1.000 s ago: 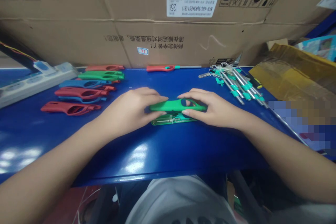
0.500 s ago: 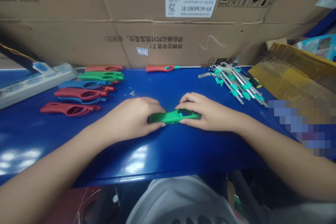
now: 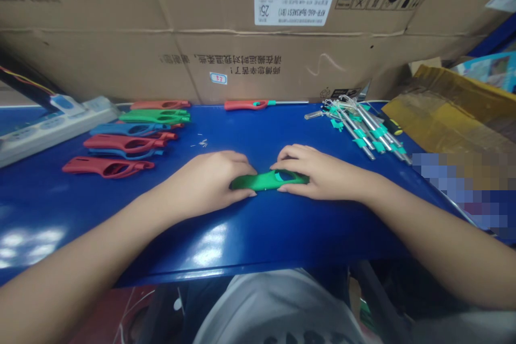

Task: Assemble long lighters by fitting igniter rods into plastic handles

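Observation:
A green lighter handle [image 3: 264,180] lies crosswise between my hands, low over the blue table. My left hand [image 3: 220,178] grips its left end, thumb along the near side. At the other end my right hand [image 3: 312,172] pinches it around the trigger opening, where a bit of teal shows. Both ends of the handle are hidden by my fingers. Several small metal pins [image 3: 202,143] lie on the table beyond my left hand. Farther back, against the cardboard, rests a red long-necked lighter [image 3: 246,105] with a teal trigger and a metal tube.
Red, green and blue lighter shells [image 3: 121,143] are stacked at the left, beside a white power strip [image 3: 60,123]. Metal lighter tubes with teal parts [image 3: 368,128] lie heaped at the right, near a taped cardboard box [image 3: 455,113]. A cardboard wall [image 3: 133,64] closes off the back.
Both hands keep their hold on the green lighter handle. It has shifted very slightly to the right and tilted a little; everything else stays in place.

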`<move>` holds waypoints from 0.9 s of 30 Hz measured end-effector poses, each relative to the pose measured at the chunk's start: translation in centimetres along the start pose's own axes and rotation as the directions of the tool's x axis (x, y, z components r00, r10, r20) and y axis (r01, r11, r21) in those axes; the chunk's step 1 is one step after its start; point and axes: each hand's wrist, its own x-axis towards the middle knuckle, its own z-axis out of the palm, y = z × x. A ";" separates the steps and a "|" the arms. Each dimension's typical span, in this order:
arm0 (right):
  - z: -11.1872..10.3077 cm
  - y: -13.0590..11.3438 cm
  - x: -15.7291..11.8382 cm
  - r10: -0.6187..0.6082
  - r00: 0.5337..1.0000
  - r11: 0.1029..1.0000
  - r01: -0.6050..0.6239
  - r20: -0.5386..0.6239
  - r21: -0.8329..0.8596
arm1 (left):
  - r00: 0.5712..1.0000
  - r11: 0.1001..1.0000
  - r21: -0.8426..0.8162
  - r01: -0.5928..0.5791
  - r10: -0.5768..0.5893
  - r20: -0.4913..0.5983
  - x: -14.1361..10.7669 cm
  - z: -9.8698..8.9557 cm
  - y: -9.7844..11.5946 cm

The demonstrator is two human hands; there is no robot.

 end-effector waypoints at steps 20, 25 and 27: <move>-0.3 -0.4 -0.1 -0.027 0.999 0.961 0.020 -0.022 -0.276 | 0.986 0.977 0.201 -0.068 0.097 -0.137 0.6 1.8 -0.1; -0.3 -0.3 -0.3 -0.127 0.985 0.958 0.092 -0.115 -0.270 | 0.977 0.992 0.037 -0.118 0.122 -0.174 0.6 1.8 0.0; -0.3 -0.3 -0.4 -0.143 0.981 0.957 0.102 -0.133 -0.273 | 0.974 0.992 0.001 -0.127 0.125 -0.188 0.5 1.7 0.1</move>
